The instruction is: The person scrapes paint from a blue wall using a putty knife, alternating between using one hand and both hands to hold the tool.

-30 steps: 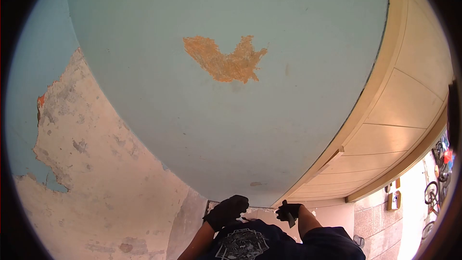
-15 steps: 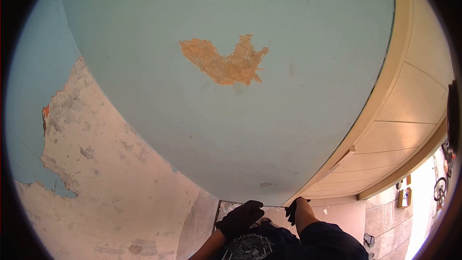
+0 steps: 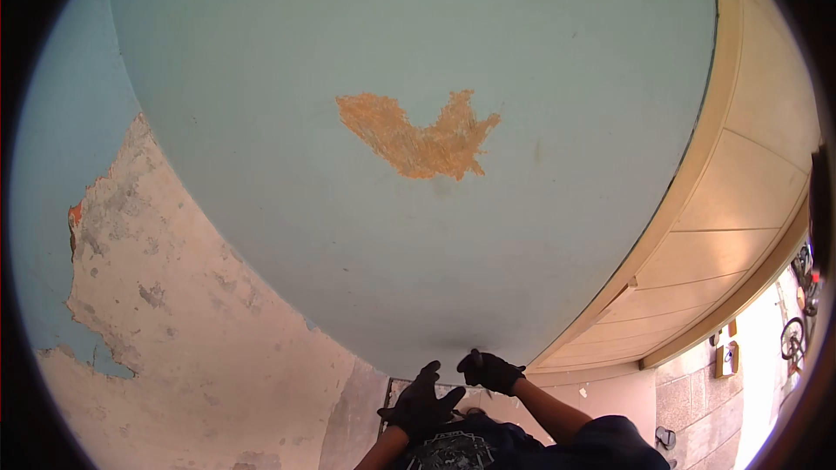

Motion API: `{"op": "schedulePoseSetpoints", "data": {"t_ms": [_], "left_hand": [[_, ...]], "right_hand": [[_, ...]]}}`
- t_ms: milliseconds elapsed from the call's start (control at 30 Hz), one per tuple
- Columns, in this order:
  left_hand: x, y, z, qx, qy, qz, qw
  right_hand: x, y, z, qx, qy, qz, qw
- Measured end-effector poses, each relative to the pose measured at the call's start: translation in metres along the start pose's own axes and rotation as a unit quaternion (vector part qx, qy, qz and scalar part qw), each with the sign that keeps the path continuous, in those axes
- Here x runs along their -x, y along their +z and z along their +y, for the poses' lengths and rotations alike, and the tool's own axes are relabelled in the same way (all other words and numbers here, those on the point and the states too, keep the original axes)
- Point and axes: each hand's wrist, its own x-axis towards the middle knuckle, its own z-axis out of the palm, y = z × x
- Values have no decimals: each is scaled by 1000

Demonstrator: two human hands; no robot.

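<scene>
Both hands wear black gloves and are at the bottom of the view, in front of the pale green wall (image 3: 418,252). My left hand (image 3: 422,402) is open, its thumb and fingers spread apart and nothing in them. Close beside it on the right, my right hand (image 3: 492,372) has its fingers curled together near the wall's lower edge, with a soft shadow on the wall just above. I cannot tell whether something small is in it. Higher up, the wall has a bare orange-brown patch (image 3: 422,141) with ragged edges where the paint is gone.
On the left, a side wall (image 3: 200,322) shows pale, stained plaster below peeling blue paint (image 3: 65,148). A cream panelled frame (image 3: 731,218) curves along the right. Beyond it lie a paved floor (image 3: 697,413), slippers (image 3: 665,438), a small box (image 3: 727,361) and a bicycle wheel (image 3: 792,338).
My right hand has moved left and up, away from the frame's corner and closer to my left hand. My left hand's fingers have spread from a curl. The view has shifted slightly.
</scene>
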Motion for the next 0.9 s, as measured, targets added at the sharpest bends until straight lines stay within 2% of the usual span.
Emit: {"op": "schedulePoseSetpoints", "data": {"t_ms": [33, 100, 133, 167, 200, 233, 333, 400, 467, 667, 733, 800, 900], "left_hand": [[0, -2, -3, 8, -8, 28, 1000], [-6, -8, -7, 46, -11, 30, 998], [-11, -13, -6, 55, -19, 17, 998], [-14, -14, -6, 65, -25, 3, 998], [-18, -10, -12, 76, -1, 7, 997], [-20, -11, -10, 80, 2, 3, 997], [-30, -21, 4, 102, 31, -47, 993], [-33, -25, 13, 105, 48, -64, 991], [-35, -26, 13, 121, 56, -64, 989], [-35, -28, -6, 128, 59, -65, 988], [-33, -33, -15, 124, 62, -65, 988], [-32, -41, -20, 132, 47, -85, 987], [-33, -46, -24, 122, 17, -83, 989]], "right_hand": [[9, -5, -53, -87, -32, 51, 994], [26, -27, -158, -91, -74, 148, 982], [35, -38, -197, -210, -178, 152, 949], [45, -49, -236, -322, -279, 154, 892], [56, -63, -287, -312, -412, 103, 850], [65, -70, -331, -274, -494, 103, 819], [95, -79, -438, -152, -637, 145, 742], [117, -84, -480, -132, -656, 145, 729], [123, -96, -494, -155, -654, 105, 733], [64, -118, -499, -87, -730, -24, 677], [69, -107, -486, -91, -710, 23, 698], [71, -97, -481, -82, -738, 107, 661], [63, -96, -493, -52, -687, 36, 724]]}}
